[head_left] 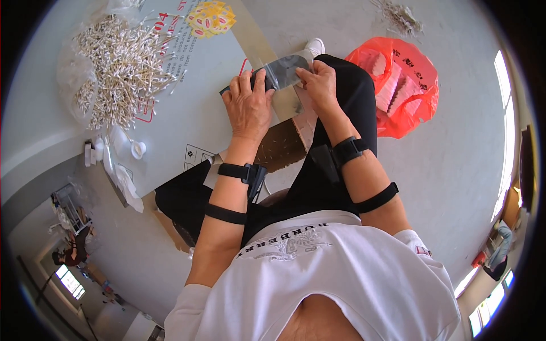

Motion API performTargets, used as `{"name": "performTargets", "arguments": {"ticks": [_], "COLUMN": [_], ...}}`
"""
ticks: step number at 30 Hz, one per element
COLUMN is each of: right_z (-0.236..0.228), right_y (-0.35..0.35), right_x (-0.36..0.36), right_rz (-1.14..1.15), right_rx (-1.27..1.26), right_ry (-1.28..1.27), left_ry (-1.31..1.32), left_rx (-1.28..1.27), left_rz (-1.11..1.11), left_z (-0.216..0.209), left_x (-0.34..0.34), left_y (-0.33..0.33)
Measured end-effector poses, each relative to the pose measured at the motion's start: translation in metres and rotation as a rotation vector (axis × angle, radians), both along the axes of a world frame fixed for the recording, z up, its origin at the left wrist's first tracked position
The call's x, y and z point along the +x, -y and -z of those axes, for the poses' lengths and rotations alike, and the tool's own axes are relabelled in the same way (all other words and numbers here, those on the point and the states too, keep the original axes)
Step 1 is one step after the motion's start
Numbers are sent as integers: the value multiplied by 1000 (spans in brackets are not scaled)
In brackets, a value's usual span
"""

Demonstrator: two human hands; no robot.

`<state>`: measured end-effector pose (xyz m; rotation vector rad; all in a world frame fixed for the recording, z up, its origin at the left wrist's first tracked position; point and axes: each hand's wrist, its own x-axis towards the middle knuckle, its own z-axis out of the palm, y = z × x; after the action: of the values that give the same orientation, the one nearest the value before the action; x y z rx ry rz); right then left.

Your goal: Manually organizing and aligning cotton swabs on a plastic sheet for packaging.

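A heap of cotton swabs [122,71] covers the table's [187,116] left; the left hand [248,107] grips a dark flat piece [260,82], apparently joined to the clear plastic pouch [284,69] that the right hand [320,85] pinches; rightmost, a red plastic bag [418,111].

Plain grey floor [449,176], bright windows [508,122] along the right, another window [70,282] lower left

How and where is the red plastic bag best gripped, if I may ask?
Probably gather the red plastic bag by its loose edge, from above, with the right hand once free: it lies open around pink pieces, beside the right knee.
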<state>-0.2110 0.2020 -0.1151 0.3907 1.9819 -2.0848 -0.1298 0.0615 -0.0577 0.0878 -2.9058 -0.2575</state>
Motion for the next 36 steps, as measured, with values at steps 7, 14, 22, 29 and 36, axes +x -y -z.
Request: {"name": "performTargets", "arguments": {"ticks": [7, 14, 22, 29, 36], "right_z": [-3, -5, -7, -4, -3], "right_y": [2, 0, 1, -1, -1], "right_x": [2, 2, 2, 0, 0], "right_rz": [63, 40, 13, -34, -25], "right_rx": [-4, -110, -118, -92, -76], "right_ry": [-4, 9, 2, 3, 14], "left_ry": [45, 123, -19, 50, 535], "left_rx": [-18, -33, 122, 391, 1522], "left_rz": [36, 89, 59, -12, -448], "left_z": [-5, -9, 0, 6, -22], "left_x": [-7, -11, 2, 7, -26], "left_y": [6, 12, 10, 7, 1]}}
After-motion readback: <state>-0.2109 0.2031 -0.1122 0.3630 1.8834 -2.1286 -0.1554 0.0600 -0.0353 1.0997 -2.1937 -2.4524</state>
